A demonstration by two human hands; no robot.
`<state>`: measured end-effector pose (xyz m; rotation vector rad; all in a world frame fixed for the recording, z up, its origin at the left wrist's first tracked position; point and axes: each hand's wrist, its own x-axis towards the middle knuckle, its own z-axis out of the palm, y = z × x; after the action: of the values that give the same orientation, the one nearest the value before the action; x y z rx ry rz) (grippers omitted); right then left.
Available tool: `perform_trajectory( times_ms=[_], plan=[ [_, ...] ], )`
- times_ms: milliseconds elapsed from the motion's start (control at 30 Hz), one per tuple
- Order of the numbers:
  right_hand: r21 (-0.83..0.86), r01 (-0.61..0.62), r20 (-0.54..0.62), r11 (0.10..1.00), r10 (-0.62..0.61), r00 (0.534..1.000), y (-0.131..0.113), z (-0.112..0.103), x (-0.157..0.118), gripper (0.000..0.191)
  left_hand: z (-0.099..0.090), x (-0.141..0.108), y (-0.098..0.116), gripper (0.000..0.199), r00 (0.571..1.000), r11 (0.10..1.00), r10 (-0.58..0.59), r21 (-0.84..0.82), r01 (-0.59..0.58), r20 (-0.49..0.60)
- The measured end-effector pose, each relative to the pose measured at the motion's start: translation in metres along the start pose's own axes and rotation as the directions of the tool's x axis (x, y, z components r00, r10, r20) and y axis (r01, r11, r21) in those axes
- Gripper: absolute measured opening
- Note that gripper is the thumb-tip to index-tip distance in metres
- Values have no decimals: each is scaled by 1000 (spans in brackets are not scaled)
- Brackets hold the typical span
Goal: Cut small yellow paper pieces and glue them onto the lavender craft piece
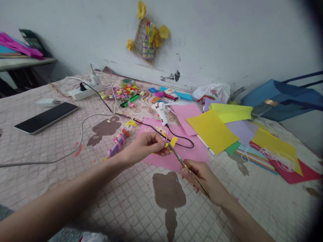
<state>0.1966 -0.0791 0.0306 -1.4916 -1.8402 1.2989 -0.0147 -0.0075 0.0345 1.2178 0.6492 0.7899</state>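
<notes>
My right hand (pixel 202 178) grips a pair of scissors (pixel 178 156), seen nearly edge-on, with the blades pointing up and left. Close to the blade tips, my left hand (pixel 152 144) is closed in a pinch on a small piece of yellow paper, mostly hidden by the fingers. Beneath the fingertips lies a pink paper sheet (pixel 196 158) with a yellow strip (pixel 173 141) and small scraps on it. Just beyond is a white glue gun (pixel 160 113), its black cord looping over the sheet. Left of my left hand lies a purple paper roll (pixel 116 147) wrapped with pink bits.
Coloured paper sheets (pixel 213 131) are spread at the right, with white string (pixel 277 159) on them. A phone (pixel 47 117) and a power strip (pixel 85 92) lie left. Behind are small paper flowers (pixel 121 92), a green cutter (pixel 130 100) and a tape roll (pixel 128 82).
</notes>
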Motion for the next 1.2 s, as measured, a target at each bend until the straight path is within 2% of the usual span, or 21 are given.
perform_trajectory(
  times_ms=[833,1033,1200],
  plan=[
    [-87,74,-40,993,-77,996,0,-3,2,40,-8,2,2,16,998,1000,-29,-8,29,61],
    [51,17,-6,999,-17,1000,3,1,1,40,-10,3,1,16,997,998,-34,-53,38,64],
    [161,-5,27,987,1,1000,-2,9,-2,41,-2,1,-3,16,1000,993,-1,-115,2,7]
  ],
)
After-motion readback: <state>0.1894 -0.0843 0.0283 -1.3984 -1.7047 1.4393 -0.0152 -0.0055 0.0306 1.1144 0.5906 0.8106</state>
